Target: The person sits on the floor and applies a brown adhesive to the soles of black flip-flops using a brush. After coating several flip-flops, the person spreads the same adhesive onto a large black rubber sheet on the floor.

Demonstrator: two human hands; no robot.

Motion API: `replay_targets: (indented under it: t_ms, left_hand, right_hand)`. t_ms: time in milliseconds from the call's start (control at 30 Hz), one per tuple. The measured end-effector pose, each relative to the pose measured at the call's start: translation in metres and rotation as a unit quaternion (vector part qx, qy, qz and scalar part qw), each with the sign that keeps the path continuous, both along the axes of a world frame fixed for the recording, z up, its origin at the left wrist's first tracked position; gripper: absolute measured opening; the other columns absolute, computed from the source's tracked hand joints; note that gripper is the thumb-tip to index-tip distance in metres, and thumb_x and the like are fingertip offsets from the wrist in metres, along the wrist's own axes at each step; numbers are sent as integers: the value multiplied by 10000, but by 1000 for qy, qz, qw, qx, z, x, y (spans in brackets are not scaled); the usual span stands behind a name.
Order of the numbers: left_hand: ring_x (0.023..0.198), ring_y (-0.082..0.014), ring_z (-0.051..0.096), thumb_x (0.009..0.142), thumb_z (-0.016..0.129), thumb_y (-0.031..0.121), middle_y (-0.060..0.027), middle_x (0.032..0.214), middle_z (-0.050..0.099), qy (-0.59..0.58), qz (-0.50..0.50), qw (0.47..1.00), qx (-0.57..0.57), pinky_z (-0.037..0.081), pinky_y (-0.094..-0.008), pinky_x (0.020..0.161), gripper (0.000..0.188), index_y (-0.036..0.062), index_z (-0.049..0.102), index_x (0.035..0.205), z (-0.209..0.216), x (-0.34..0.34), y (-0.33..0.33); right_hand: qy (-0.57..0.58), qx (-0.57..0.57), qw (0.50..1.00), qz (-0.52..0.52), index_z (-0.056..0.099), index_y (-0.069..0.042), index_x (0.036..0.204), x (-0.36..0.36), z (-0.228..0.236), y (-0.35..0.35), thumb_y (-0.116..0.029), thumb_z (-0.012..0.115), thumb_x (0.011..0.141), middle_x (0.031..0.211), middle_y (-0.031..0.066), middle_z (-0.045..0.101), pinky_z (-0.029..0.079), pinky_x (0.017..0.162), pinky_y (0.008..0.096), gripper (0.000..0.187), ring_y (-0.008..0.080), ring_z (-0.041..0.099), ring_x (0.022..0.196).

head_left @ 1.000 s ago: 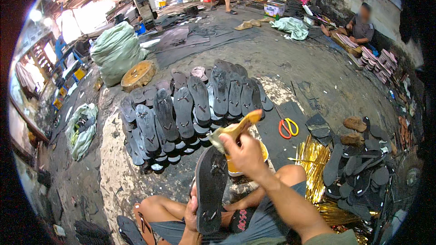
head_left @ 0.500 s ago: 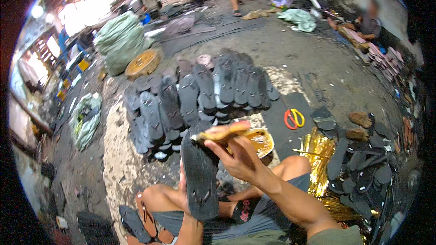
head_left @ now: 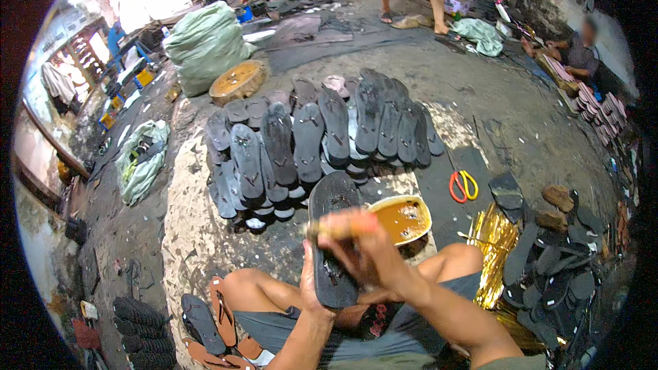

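Gripping a brush [head_left: 315, 229], the right hand [head_left: 369, 250] holds it across the black flip-flop sole [head_left: 334, 195] clasped in the left hand [head_left: 312, 285] beside it, a bowl [head_left: 429, 219] of amber liquid standing just beyond the right hand.

A long black sandal sole [head_left: 334, 199] is tilted, a blurred yellowish brush [head_left: 358, 225] across its middle.

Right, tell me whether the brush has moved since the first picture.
Yes: relative to the bowl, the brush has moved left and lower in the view.
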State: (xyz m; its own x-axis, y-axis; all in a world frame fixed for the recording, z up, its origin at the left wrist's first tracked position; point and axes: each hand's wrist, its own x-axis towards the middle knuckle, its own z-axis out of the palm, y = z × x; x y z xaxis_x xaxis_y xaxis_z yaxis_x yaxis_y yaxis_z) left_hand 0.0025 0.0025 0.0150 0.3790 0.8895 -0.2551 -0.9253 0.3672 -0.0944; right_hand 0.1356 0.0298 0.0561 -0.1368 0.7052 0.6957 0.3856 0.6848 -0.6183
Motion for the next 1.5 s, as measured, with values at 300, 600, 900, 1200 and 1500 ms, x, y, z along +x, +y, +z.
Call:
replay_targets:
  t_ms: [300,600,900,1200,1500]
  left_hand:
    - [1000,-218,707,1035,530,495,-103,1242,682,105,-73,987,94,624,-378,796,446,141,579,1302,-64,-44,14]
    - [1253,-289,580,1052,514,315,-143,1394,572,360,-80,922,-119,525,-588,1014,517,50,402,1481,-99,-63,-40]
    - [1070,-149,661,998,616,92,-60,1271,636,398,40,886,234,621,-299,846,472,39,476,1446,-16,-76,139]
    - [755,-124,597,959,711,172,-44,936,620,514,141,844,59,579,-298,695,457,-40,506,1308,2,-5,387]
    - [982,-155,652,997,666,155,-81,1214,654,688,173,663,241,545,-328,869,369,-3,529,1301,-13,-223,143]
  right_hand:
    - [100,-227,954,169,740,-48,1081,-10,-19,-74,-115,745,920,1091,94,725,528,903,367,174,240,689,1003]
    - [333,-262,896,-129,614,4,1173,50,-7,-58,-197,690,979,1101,68,651,468,948,314,290,141,584,1044]
    - [294,-321,837,-333,674,35,1001,93,-46,-73,-359,737,957,840,40,639,491,611,309,402,114,554,712]
    - [197,-343,805,-443,656,50,1077,116,-12,-98,-459,700,963,985,82,667,496,826,328,523,165,580,910]
    - [245,-307,831,-395,605,94,1196,130,-26,-78,-364,666,1003,1116,122,652,512,857,356,501,206,598,989]
